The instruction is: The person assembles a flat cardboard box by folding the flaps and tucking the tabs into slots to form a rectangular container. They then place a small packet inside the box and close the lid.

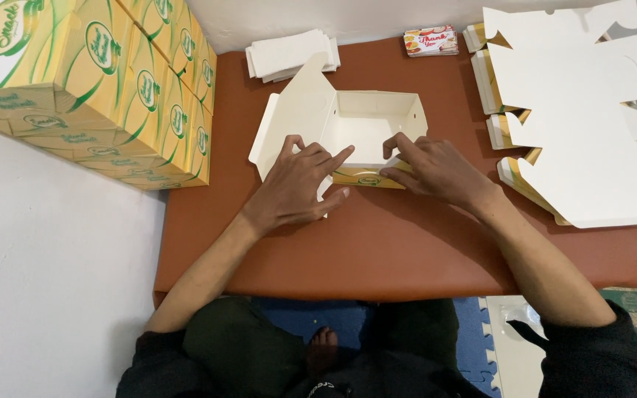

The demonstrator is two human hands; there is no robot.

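Hands on carton: I see the left hand (296, 186) pressed flat, fingers spread and gripping nothing, on the near left corner of a half-folded white snack box (366, 129). The right hand (430, 171) pinches the box's near wall, fingers together on the yellow printed front panel. The box sits open at the centre of the brown tabletop (399, 243), its lid flap (296, 110) raised to the left.

Risk, as I judge it: uneven pressure from the two hands could crease the near wall or let a corner tab spring out, since the card looks thin and only partly locked. A slide of the box could also push it toward the napkin stack (289, 55) behind.

Clearance: finished boxes (112, 88) crowd the left edge, flat blanks (576, 118) overhang the right edge, and small cards (430, 41) lie at the far edge. Open room remains only in front of the box, toward the near tabletop edge.
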